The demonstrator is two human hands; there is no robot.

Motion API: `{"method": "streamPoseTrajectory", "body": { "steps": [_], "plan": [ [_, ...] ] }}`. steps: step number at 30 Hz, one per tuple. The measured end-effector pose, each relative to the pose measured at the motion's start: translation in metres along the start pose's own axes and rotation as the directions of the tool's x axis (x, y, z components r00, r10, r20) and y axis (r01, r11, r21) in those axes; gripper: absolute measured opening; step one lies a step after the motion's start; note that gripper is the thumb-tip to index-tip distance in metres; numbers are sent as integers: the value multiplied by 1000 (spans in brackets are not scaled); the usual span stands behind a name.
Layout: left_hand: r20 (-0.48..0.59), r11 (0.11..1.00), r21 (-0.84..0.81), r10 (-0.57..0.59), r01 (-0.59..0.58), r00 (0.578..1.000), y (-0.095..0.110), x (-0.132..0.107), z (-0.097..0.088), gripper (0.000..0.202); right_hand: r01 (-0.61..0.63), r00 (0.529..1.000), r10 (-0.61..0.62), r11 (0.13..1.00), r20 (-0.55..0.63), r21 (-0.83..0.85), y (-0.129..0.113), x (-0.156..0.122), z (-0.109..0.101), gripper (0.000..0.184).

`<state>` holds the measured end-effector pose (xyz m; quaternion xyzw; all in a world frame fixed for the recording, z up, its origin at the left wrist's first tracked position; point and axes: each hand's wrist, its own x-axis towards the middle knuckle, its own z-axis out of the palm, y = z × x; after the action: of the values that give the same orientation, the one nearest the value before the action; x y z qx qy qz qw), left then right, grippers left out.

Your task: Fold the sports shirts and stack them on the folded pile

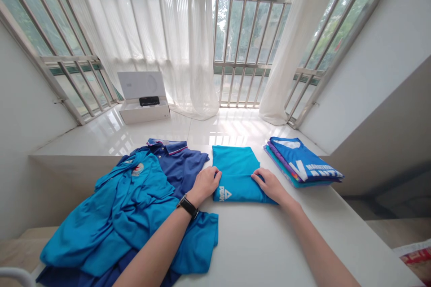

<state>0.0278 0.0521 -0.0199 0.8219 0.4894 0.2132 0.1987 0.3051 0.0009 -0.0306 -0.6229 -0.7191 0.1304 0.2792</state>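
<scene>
Left hand [205, 184] and right hand [268, 185], unclenched, rest on a folded smooth turquoise shirt [235, 175].

This looks like a room in a private home: a barred bay window [247, 31] rises behind sheer white curtains [202, 40], with trees outside. A glossy white tiled ledge [215, 132] holds an open white box [143, 98] at far left. Nearer, folded shirts [303, 161] lie on a white counter [242, 251].
</scene>
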Motion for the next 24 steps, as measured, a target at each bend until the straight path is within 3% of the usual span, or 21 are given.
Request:
{"method": "streamPoseTrajectory", "body": {
  "steps": [9,13,18,24],
  "plan": [
    [-10,998,65,4,-3,1000,-5,0,4,27,-93,994,96,993,-53,71,6,2,-4,34],
    [-34,998,55,32,-30,999,-5,-1,4,26,-56,997,59,997,-53,60,8,1,-6,34],
    [-84,989,-39,142,-145,986,-1,0,-2,12,-6,999,3,996,38,84,6,0,-13,29],
    [-47,961,-122,244,-248,969,1,1,-5,13,-21,999,19,997,32,69,7,-1,-11,27]
  ]
}}
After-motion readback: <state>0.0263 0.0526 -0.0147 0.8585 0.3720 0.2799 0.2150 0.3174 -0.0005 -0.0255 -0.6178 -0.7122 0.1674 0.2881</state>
